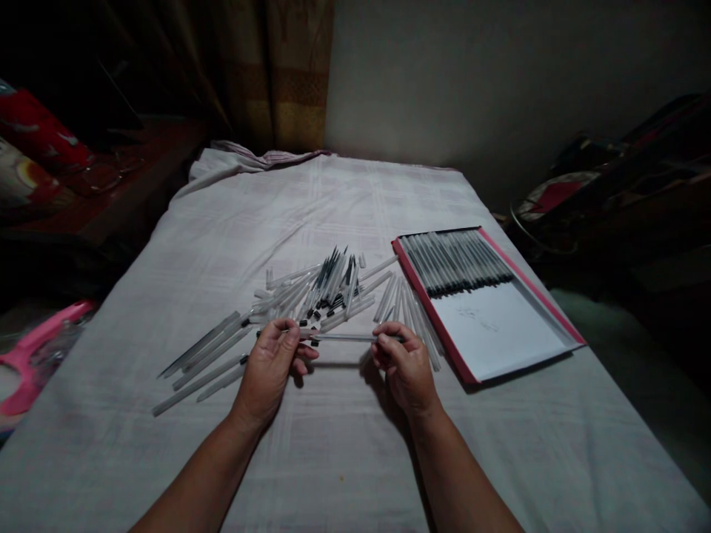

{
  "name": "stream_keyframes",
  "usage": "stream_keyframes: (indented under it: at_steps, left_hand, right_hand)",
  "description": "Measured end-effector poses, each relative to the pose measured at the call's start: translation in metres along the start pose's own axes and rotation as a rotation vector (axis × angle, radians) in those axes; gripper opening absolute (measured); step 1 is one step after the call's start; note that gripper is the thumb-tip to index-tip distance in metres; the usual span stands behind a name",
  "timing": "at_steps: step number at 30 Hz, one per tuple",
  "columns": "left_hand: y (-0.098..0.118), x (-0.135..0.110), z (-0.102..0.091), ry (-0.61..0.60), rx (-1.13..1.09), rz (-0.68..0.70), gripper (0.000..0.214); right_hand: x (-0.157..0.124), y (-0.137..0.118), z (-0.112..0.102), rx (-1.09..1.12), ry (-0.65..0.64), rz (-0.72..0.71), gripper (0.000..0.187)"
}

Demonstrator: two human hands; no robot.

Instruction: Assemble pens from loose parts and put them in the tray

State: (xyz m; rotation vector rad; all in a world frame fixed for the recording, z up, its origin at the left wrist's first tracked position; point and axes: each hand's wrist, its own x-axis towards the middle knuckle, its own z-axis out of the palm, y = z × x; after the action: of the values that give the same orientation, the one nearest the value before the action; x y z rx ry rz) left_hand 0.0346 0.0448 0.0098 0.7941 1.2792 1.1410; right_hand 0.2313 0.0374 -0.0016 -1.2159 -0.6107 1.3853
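Held level above the cloth is a slim, pale pen [344, 337], spanning the gap between my two hands. My left hand [271, 364] pinches its left end between thumb and fingers. The fingertips of my right hand [408, 364] are closed on the other end, where a dark tip shows. Just beyond my hands lies a heap of loose clear pen tubes, small black plugs and dark-tipped refills [329, 275]. More long tubes [214, 361] lie left of my left hand. Several clear tubes [408, 307] fan out beyond my right hand.
An open pink-edged box [444, 337] at right holds a row of pens [458, 259] in its far half, above a white bottom. A pale checked cloth [333, 459] covers the table. A pink plastic object [33, 355] is at far left, with a wall [472, 89] behind.
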Motion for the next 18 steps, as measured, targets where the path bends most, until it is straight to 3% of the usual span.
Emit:
stream_keyframes:
  at_steps: [10,13,18]
  left_hand:
    - [-0.003,-0.003,0.004,0.017,0.043,0.047,0.048]
    - [-0.005,-0.003,0.004,0.016,0.083,0.064,0.049]
    - [-0.007,-0.003,0.003,0.0,0.13,0.061,0.048]
  right_hand:
    - [-0.001,-0.002,0.002,-0.124,-0.038,-0.052,0.022]
    - [0.0,-0.006,-0.002,-0.333,-0.152,-0.085,0.02]
    - [0.003,-0.01,-0.01,-0.568,-0.284,-0.258,0.016]
